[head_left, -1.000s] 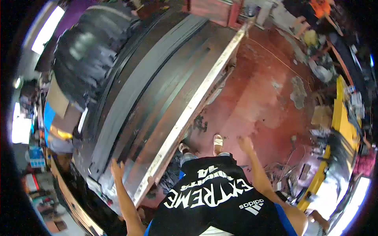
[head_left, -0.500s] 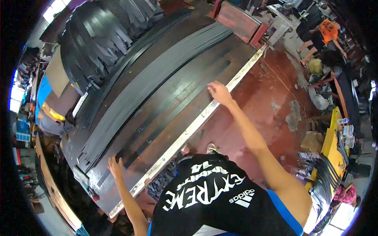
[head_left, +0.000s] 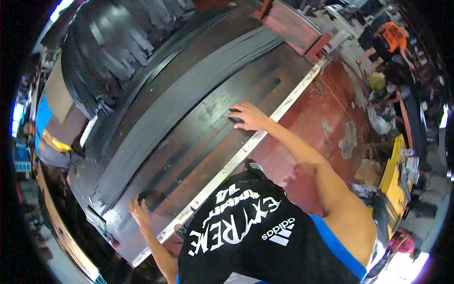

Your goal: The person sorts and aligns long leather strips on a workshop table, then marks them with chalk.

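My right hand (head_left: 249,117) hovers low over the dark worktable (head_left: 208,144), fingers apart and curved downward, with a dark patch under the fingertips. Near the table's lower left, my left hand (head_left: 139,213) has its fingers spread, close to the end of a dark band on the tabletop. Faint chalk marks show on the dark bands between the two hands. Beyond them lies a long bundle of grey-black strips (head_left: 182,97), curving from lower left to upper right. Neither hand touches this bundle.
A white-edged rail (head_left: 222,176) runs along my side of the table. Behind the bundle hangs a large heap of black strips (head_left: 111,42). A red metal block (head_left: 295,28) stands at the table's far end. A person in orange (head_left: 392,38) bends over at upper right.
My right hand has moved left and slightly down in the view, and its fingers have spread. My left hand has stayed nearly in place. The view has shifted a little.
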A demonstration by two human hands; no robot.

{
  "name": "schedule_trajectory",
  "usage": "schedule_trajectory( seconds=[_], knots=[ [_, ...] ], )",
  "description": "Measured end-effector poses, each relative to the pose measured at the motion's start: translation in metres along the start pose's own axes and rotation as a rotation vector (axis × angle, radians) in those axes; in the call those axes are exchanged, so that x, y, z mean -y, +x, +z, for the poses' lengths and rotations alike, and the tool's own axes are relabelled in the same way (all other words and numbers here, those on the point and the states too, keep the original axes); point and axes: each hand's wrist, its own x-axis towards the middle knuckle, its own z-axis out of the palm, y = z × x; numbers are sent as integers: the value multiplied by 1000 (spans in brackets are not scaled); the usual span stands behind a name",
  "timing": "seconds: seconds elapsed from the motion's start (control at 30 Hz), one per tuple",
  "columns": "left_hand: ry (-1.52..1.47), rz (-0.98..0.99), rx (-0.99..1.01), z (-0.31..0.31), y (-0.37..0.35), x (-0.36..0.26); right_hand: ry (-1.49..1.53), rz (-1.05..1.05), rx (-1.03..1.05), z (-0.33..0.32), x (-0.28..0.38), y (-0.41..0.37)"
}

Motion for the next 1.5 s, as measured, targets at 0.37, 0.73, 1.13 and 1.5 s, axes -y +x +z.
schedule_trajectory(
  seconds=[0.37,0.73,1.13,1.5],
  knots=[
    [77,-233,-94,11,3,-54,115,-32,19,-7,-25,-3],
    [70,-294,-5,-6,-75,-34,84,-8,90,-15,-29,-2],
    [93,-277,65,-11,-56,-34,-16,92,50,-22,-39,1],
    [-9,-45,-16,18,-28,8,-69,56,-14,-12,-67,8]
  ],
)
